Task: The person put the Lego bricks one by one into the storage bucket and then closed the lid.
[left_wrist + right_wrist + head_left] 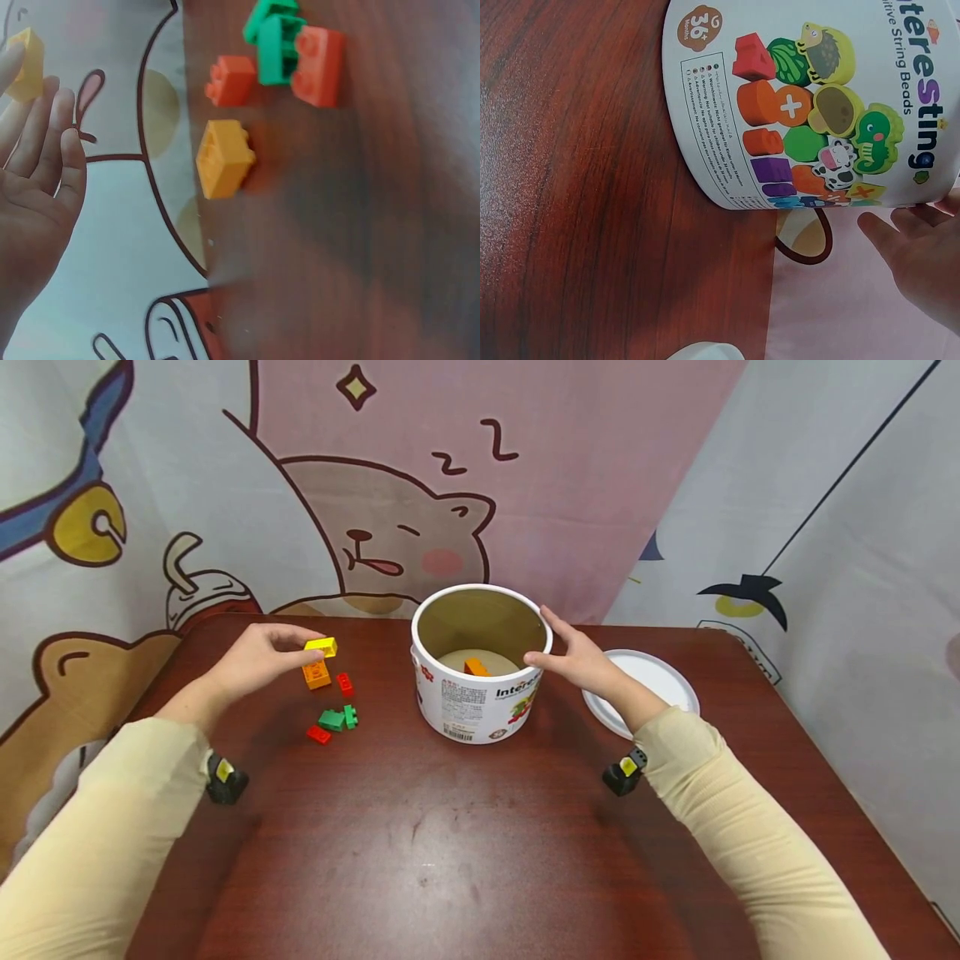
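Observation:
My left hand (258,660) pinches a yellow toy brick (322,647) between thumb and fingers, above the table's far left. Just below that brick lies an orange brick (317,676). Nearby are two red bricks, one farther off (345,683) and one closer (318,735), with green bricks (332,720) between them. A white round bucket (476,706) with printed toy pictures stands upright at the far middle, open at the top. My right hand (581,656) holds its right rim, thumb at the front and fingers behind. Inside the bucket sits an orange brick (476,667); other contents are partly hidden.
A white round lid (660,681) lies flat on the brown table (450,843), right of the bucket and partly behind my right forearm. A printed cloth (600,485) hangs along the table's far edge.

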Tool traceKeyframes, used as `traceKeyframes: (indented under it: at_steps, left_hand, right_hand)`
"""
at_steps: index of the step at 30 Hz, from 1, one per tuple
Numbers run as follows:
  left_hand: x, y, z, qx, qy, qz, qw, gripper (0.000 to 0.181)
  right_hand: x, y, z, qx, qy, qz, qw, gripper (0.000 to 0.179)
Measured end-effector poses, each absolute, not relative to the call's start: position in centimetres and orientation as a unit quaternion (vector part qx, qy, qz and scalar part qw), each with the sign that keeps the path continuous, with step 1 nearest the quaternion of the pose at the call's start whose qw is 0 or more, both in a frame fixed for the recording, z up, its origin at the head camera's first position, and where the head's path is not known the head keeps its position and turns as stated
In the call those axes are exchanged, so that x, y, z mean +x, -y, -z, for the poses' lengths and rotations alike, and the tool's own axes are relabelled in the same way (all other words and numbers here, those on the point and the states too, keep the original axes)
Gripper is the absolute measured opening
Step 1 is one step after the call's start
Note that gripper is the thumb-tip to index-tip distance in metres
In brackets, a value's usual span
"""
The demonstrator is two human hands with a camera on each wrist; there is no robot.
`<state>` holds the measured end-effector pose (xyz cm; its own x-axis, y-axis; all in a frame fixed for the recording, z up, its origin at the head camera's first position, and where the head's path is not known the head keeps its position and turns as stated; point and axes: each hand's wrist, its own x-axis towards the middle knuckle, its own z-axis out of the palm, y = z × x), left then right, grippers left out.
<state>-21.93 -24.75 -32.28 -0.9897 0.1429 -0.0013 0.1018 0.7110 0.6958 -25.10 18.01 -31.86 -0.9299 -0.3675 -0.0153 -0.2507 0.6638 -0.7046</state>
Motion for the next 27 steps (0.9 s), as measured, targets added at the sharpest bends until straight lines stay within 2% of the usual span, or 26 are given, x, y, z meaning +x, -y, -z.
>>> traceKeyframes:
  at_steps: [13,27]
  left_hand:
    - [-23.1,22.1,29.8,0.089,-0.91,-0.405,0.023,0.045]
    - [-24.9,16.7,27.9,0.15,-0.89,-0.43,0.026,0.038]
  right_hand:
    - [-25.2,-18.1,32.0,-0.168,-0.906,0.38,0.079,0.084]
    - [-25.3,-18.2,32.2,-0.173,-0.903,0.387,0.077,0.085]
